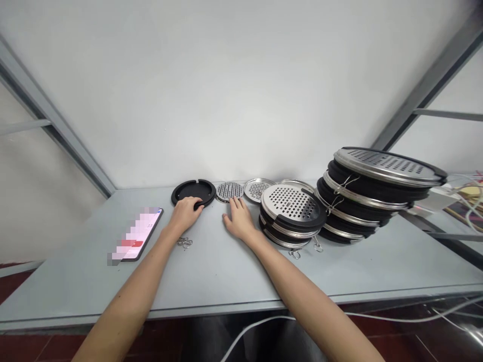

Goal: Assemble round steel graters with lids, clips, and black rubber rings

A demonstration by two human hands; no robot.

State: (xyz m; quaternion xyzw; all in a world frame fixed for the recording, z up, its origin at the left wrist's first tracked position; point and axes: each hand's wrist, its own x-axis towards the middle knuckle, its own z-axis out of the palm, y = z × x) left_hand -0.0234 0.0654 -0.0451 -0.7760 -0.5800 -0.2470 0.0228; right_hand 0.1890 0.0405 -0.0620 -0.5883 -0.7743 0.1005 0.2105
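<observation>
My left hand grips the near rim of a black round ring part lying flat on the grey table. My right hand lies flat with fingers spread, its fingertips touching the edge of a perforated metal disc. Another perforated metal disc lies just right of that one. A few small wire clips rest by my left wrist.
A short stack of assembled black-and-metal discs stands right of my right hand, with a taller leaning stack beyond it. A phone lies at the left. Cables and a metal frame sit at the far right.
</observation>
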